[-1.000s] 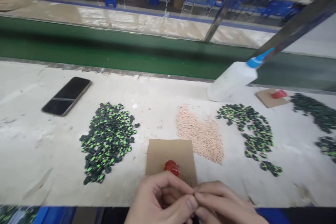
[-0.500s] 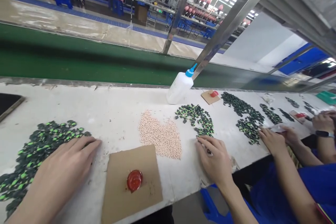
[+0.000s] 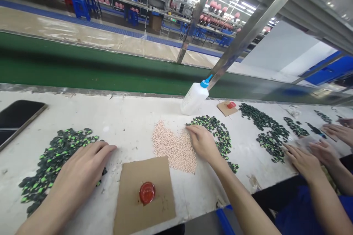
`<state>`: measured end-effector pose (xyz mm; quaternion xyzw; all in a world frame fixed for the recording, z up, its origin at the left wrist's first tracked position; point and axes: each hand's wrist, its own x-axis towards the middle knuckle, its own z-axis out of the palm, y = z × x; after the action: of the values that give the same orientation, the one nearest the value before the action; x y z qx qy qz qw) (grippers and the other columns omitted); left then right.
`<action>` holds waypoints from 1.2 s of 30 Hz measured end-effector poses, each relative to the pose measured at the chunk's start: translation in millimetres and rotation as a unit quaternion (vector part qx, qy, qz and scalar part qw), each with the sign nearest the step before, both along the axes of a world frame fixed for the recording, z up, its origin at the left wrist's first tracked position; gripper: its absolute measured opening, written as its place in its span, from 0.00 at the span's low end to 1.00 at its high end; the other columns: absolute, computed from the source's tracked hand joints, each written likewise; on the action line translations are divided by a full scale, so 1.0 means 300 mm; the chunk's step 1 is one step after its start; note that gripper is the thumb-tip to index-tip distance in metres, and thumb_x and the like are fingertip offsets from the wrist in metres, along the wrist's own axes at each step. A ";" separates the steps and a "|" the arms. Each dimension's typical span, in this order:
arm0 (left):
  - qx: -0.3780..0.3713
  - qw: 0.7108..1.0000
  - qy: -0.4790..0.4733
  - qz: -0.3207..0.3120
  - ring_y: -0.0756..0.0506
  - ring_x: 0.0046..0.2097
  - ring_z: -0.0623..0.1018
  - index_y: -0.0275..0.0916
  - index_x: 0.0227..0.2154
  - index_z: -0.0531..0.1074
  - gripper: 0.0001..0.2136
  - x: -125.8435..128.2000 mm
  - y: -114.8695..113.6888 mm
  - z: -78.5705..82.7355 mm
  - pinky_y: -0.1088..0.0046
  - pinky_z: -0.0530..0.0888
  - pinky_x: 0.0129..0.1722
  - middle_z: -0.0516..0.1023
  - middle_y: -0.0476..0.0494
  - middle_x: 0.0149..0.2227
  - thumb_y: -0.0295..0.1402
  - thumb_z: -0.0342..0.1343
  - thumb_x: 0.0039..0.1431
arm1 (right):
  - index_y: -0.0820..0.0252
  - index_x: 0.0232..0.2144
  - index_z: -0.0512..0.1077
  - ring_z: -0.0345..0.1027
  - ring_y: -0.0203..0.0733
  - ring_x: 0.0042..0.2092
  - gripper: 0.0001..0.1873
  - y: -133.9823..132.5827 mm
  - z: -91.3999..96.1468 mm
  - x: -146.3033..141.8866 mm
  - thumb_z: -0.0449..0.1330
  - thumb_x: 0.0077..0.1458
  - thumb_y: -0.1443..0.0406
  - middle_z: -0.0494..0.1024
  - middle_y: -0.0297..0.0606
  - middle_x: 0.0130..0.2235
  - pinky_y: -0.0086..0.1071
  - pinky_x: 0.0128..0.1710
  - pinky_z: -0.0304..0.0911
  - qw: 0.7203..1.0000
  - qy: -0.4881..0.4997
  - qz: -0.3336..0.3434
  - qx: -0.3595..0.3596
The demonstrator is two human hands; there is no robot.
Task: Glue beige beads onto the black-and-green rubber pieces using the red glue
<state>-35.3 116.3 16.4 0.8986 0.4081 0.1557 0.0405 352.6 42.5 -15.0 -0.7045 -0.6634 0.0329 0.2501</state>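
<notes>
My left hand [image 3: 82,169] lies palm down on the near side of a pile of black-and-green pieces [image 3: 59,154], fingers stretched out, holding nothing I can see. My right hand [image 3: 204,142] reaches between a patch of small pale pink beads [image 3: 172,147] and another group of black-and-green pieces [image 3: 224,136]. Its fingers are drawn together, with the tips near the upper right of the beads; whatever they hold is hidden. Between my hands, a red round cap with glossy red contents [image 3: 147,192] sits on a cardboard square [image 3: 127,213].
A white squeeze bottle [image 3: 194,99] with a blue nozzle stands behind the beads. Left lies a phone [image 3: 23,115]. Farther right are a small cardboard piece with a red cap [image 3: 231,105], more dark pieces [image 3: 259,119] and another person's hands [image 3: 303,163]. A green barrier [image 3: 110,69] runs behind.
My right hand has moved up and left, from beside the black-and-green pieces to the beads' edge. My left hand stays by its pile. The view has shifted, showing more of the phone.
</notes>
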 end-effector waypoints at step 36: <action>-0.509 0.593 -0.563 0.270 0.47 0.37 0.85 0.46 0.33 0.87 0.10 0.137 -0.302 0.096 0.78 0.80 0.40 0.88 0.48 0.33 0.39 0.75 0.46 | 0.53 0.27 0.82 0.80 0.55 0.35 0.08 -0.172 0.105 -0.237 0.63 0.53 0.61 0.87 0.44 0.32 0.48 0.38 0.74 0.978 0.154 -0.114 0.077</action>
<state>5.8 25.6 45.1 0.3140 0.5413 0.4011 0.6690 281.6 -8.9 16.3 -0.7409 -0.5326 0.0608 0.4046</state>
